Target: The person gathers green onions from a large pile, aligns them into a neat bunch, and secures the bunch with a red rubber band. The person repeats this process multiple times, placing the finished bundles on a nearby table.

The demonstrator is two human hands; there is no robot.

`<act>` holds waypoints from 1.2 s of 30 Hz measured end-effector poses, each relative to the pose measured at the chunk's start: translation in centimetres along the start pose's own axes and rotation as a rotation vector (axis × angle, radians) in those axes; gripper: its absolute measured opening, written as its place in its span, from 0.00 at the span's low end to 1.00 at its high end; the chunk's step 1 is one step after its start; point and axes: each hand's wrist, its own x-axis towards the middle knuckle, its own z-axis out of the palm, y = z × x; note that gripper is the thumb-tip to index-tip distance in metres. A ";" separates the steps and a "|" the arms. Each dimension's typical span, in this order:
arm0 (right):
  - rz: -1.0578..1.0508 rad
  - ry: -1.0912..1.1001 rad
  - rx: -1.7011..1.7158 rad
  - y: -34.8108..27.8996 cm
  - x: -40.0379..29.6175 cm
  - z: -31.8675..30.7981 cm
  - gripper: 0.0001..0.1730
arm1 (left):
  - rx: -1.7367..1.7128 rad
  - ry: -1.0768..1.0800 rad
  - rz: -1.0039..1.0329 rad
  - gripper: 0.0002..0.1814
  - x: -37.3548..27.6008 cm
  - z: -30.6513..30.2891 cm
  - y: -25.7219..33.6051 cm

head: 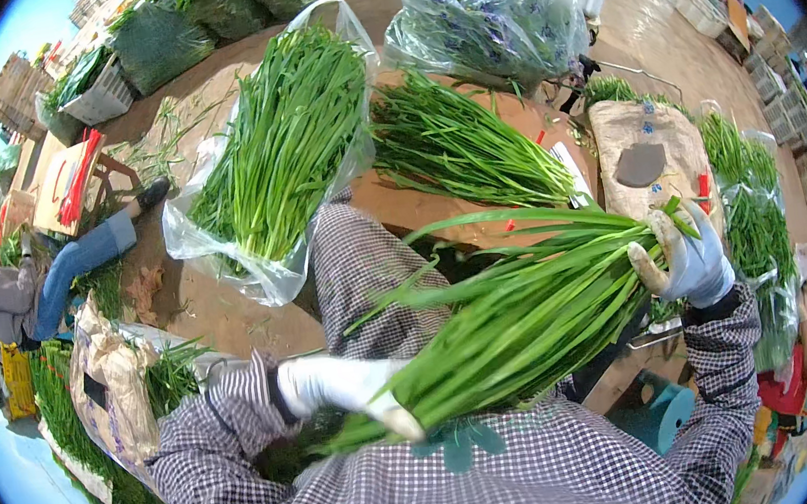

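Note:
My right hand (691, 254), in a white glove with tan fingertips, grips a bunch of garlic chives (533, 319) by the stem end. The long leaves fan out leftward across my lap. At their tips, my left hand (349, 391), gloved the same way, lies against the leaves; it is blurred, and whether its fingers close on them cannot be made out. Beyond my knee, a clear plastic bag (275, 286) lies under a large pile of chives (284, 138). Another chive pile (466, 142) rests on the brown work surface (397, 203), beside a white paper (574, 174).
A plastic bag of greens (489, 30) stands at the back. On the right are a tan sack (652, 153) and bagged chives (750, 209). Beside my right elbow is a teal tape dispenser-like object (657, 410). A seated person (6, 278) works at the left near red strips (79, 182).

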 end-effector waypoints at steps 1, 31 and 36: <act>0.019 0.000 0.012 -0.1 -0.5 0.6 0.26 | -0.012 0.085 -0.089 0.55 0.2 0.9 0.9; 0.322 0.406 1.011 -23.8 23.4 14.3 0.40 | 0.114 0.743 -0.496 0.32 -9.4 -3.6 3.7; 0.419 0.359 1.089 -20.9 22.1 15.1 0.40 | -0.084 0.984 -0.220 0.28 -6.4 1.4 11.0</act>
